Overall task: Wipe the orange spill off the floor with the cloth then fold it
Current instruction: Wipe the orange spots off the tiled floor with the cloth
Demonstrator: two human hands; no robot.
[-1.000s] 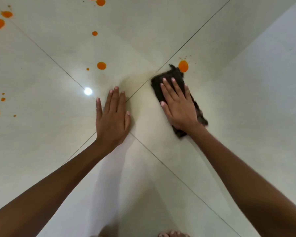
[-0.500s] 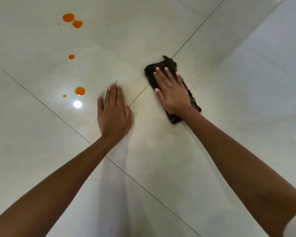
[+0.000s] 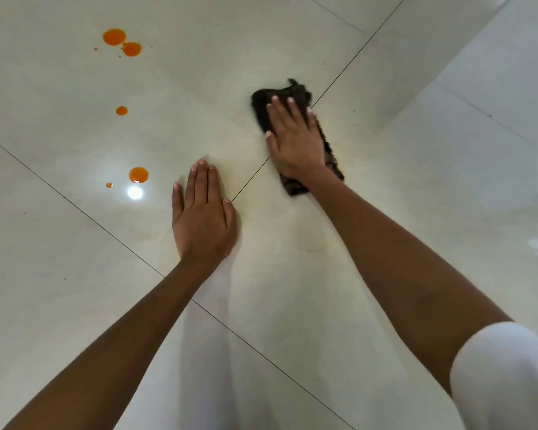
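Note:
A dark brown cloth (image 3: 263, 102) lies flat on the glossy cream tiled floor, right of centre. My right hand (image 3: 294, 138) presses down on it with the fingers spread, covering its middle. My left hand (image 3: 203, 217) rests flat on the bare floor, palm down, to the left of the cloth and apart from it. Orange drops remain on the tiles to the left: a pair of joined blobs (image 3: 121, 41) far up, a small drop (image 3: 121, 110) below them, and a larger drop (image 3: 138, 174) with a tiny speck beside it.
Dark grout lines (image 3: 75, 206) cross the floor diagonally and meet between my hands. A bright ceiling-light reflection (image 3: 134, 192) sits just below the larger drop. A white sleeve (image 3: 503, 373) shows at the lower right. A paler band of floor (image 3: 494, 88) runs along the right.
The orange drop ahead of the cloth a second ago is gone after my right hand pushed the cloth over it. The view has shifted, and fewer drops show at the left.

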